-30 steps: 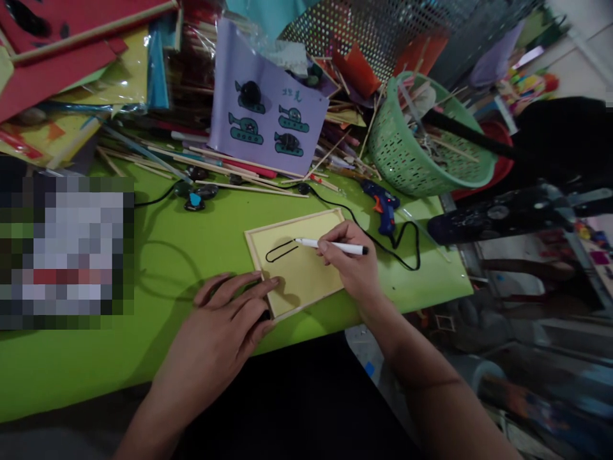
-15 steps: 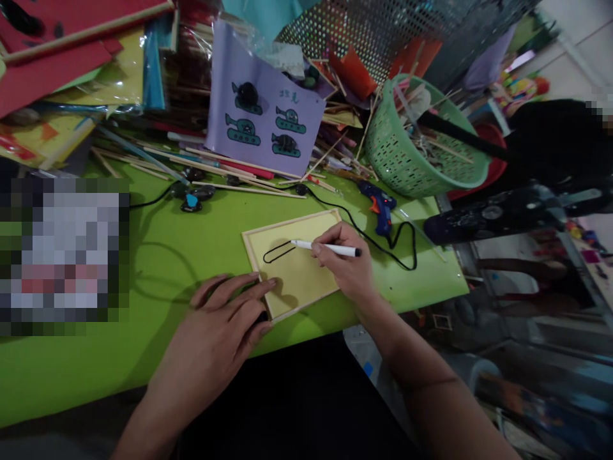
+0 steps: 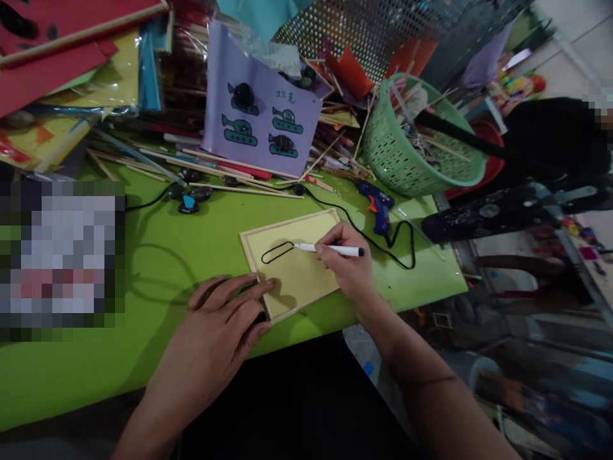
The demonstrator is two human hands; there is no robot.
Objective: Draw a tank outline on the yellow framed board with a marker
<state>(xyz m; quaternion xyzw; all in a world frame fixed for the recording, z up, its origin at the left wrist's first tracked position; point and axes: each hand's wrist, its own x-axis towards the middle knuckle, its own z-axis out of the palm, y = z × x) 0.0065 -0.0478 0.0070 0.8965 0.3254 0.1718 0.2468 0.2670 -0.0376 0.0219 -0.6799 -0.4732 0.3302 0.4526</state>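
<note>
A white marker with a black end [image 3: 352, 251] is pinched in my right hand [image 3: 348, 262], its tip touching the yellow card [image 3: 306, 281] beside a black rounded outline [image 3: 278, 252]. Thin wooden strips [image 3: 249, 252] frame the card, which lies flat on the green table. My left hand [image 3: 225, 313] is spread over the card's lower left edge, fingertips resting on the frame and card. Something small and black [image 3: 261, 317] shows by its thumb.
A purple card with drawn tanks [image 3: 261, 137] stands behind, amid wooden sticks [image 3: 230, 167]. To the right are a blue glue gun [image 3: 380, 207] with a black cord and a green basket [image 3: 397, 153]. Dark stones [image 3: 188, 203] lie left of the card.
The marker's tip has moved slightly right and down, and the outline's right end is now closed into a long loop. My left hand stays in place on the card.
</note>
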